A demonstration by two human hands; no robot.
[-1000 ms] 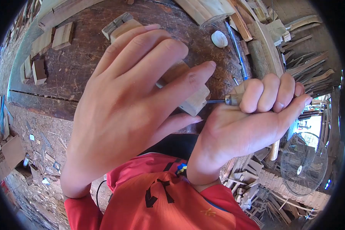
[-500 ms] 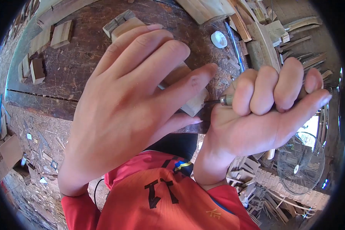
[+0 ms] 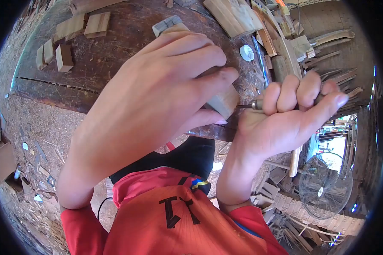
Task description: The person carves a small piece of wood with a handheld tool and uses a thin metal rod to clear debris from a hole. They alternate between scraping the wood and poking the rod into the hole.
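Observation:
My left hand (image 3: 157,89) is closed over a wooden block (image 3: 225,102) on the dark workbench (image 3: 123,55), with the thumb at its near edge and the fingers across its top. Much of the block is hidden under the hand. My right hand (image 3: 289,110), palm up, has its fingers wrapped round the handle of a slim hand tool (image 3: 256,104) with a metal ferrule, perhaps a chisel. Its thin dark shaft points left at the block's end; whether the tip touches cannot be made out. A greyish block (image 3: 167,25) lies beyond my left fingers.
Several wood blocks (image 3: 97,24) lie on the bench's left part. A white round lid (image 3: 247,53) and a thick board (image 3: 234,19) are at the far right. A fan (image 3: 326,185) stands at lower right among wood scraps; shavings cover the floor (image 3: 42,123).
The bench and its blocks have shifted right and slightly up in view on the left side. Both hands keep their grips; my right hand and the tool appear a little higher and further left.

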